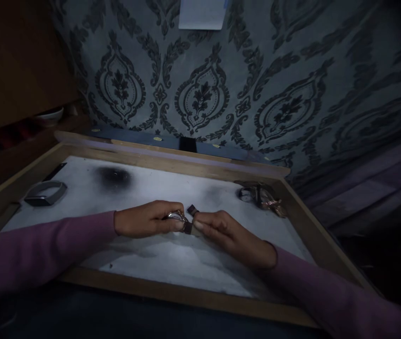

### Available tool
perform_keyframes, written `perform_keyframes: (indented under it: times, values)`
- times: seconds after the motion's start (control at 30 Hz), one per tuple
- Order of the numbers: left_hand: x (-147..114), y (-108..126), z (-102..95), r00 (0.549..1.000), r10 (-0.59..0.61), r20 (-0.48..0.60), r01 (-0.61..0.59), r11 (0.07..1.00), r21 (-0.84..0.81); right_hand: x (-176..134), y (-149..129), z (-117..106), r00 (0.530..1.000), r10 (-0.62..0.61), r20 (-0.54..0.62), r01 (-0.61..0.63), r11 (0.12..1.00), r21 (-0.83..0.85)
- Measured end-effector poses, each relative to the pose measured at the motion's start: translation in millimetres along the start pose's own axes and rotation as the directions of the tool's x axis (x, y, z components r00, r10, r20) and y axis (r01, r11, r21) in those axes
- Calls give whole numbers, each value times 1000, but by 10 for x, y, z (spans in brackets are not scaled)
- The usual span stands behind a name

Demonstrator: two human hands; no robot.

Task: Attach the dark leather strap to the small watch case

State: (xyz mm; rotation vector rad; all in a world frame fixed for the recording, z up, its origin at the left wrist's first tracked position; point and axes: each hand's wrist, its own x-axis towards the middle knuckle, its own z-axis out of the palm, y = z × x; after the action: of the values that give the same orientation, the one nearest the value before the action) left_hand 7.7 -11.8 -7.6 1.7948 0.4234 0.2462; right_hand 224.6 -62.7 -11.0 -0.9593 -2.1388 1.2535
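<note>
Over the middle of a white board, I hold a wristwatch between both hands. My left hand is closed around its round, shiny case, thumb in front and fingers behind. Pinched in my right hand is the dark strap at the other side of the case. A short dark strap end sticks up just above the right fingertips. The fingers partly cover the dial and most of the strap.
A raised wooden frame borders the white board. A grey banded watch stands at the left, near a dark flat strip. Several watches lie heaped at the right. Behind rises a patterned wall.
</note>
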Motion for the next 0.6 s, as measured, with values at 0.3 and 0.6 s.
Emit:
perform_keyframes:
  times: [0.3,0.6]
  values:
    - [-15,-13,13,989,120,-85,-85,937,339,25,32,-19,975,183,130,-217,913,344]
    - [37,-50,0,995,-19,-93,19,1000,-8,28,78,-1,997,26,-67,-45,952,-304]
